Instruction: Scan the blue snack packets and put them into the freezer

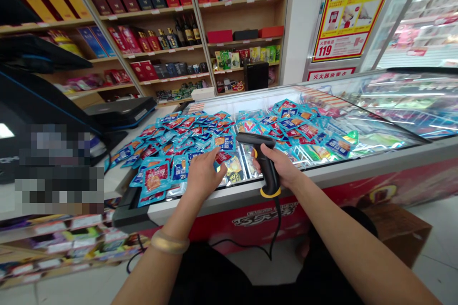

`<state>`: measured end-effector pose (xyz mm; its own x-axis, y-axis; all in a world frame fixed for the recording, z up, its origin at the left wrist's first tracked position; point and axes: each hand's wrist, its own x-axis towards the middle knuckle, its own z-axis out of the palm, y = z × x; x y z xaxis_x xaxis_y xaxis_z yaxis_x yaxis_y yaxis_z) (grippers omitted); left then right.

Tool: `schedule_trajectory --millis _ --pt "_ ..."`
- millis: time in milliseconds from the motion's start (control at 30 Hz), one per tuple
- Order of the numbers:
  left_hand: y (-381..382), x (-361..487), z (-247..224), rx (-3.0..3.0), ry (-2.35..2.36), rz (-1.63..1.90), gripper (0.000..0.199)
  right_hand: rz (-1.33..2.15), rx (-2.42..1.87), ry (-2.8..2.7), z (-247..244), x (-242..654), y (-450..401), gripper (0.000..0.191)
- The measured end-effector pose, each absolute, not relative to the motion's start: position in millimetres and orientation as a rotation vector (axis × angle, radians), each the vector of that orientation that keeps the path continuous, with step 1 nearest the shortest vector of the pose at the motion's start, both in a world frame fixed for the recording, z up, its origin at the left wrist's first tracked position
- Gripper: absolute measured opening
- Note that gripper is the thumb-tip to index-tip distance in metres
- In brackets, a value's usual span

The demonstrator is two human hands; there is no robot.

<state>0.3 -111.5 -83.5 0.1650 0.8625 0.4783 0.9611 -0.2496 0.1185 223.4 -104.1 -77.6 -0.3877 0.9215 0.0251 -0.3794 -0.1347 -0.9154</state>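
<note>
My right hand (279, 166) is wrapped round the grip of a black barcode scanner (269, 164) with yellow trim. The scanner's head points to the left, above the freezer's front edge. My left hand (205, 171) is over the near side of a pile of snack packets (179, 136), its thumb apart from the fingers and nothing visibly held. Its fingertips are close to a blue packet (224, 142); whether they touch it I cannot tell. A second heap of packets (291, 121) lies to the right on the glass lid.
The chest freezer (343, 171) spans the front, with frozen goods under its glass. A cash register screen (43, 105) stands at the left. The scanner's cable (275, 228) hangs down the freezer front. Shelves (157, 12) of boxes line the back; a wooden stool (400, 228) is at lower right.
</note>
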Motion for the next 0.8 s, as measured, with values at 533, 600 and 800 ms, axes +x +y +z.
schedule_trajectory --millis 533,600,800 --pt "-107.8 -9.2 -88.8 -1.977 -2.085 -1.857 0.051 1.697 -0.702 -1.198 -76.4 223.7 -105.8 0.055" --pt "-105.5 -7.7 -86.4 -1.942 -2.098 -2.019 0.050 1.710 -0.698 -1.225 -75.9 223.8 -106.5 0.054" --pt "-104.0 -5.1 -82.4 -1.958 -2.029 -2.334 0.042 1.730 -0.697 -1.295 -76.5 223.4 -108.1 0.052"
